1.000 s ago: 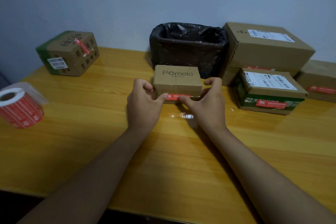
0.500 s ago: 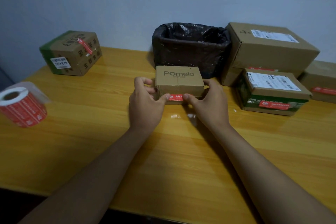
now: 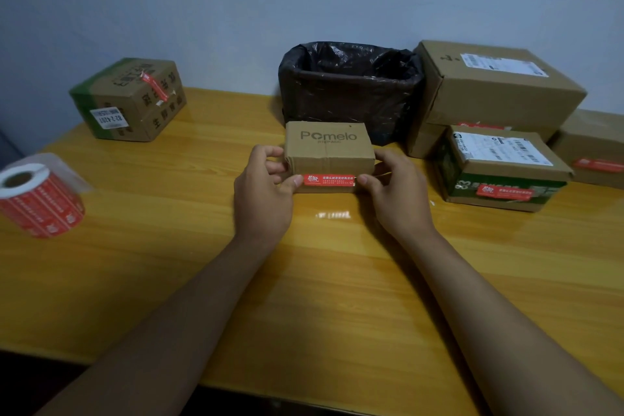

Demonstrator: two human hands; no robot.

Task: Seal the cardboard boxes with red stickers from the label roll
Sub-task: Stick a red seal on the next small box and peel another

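Pomelo box (image 3: pixel 329 149) on tabletop (image 3: pixel 337 280), just in front of black-lined bin (image 3: pixel 349 84). Red sticker (image 3: pixel 329 180) on near face, across flap seam. Left hand (image 3: pixel 261 192) and right hand (image 3: pixel 396 194) curled round box ends, thumbs pressing sticker ends. Best: rub thumbs from sticker middle outward, firm over seam, brace box against sliding. Label roll (image 3: pixel 40 196) well left of box.
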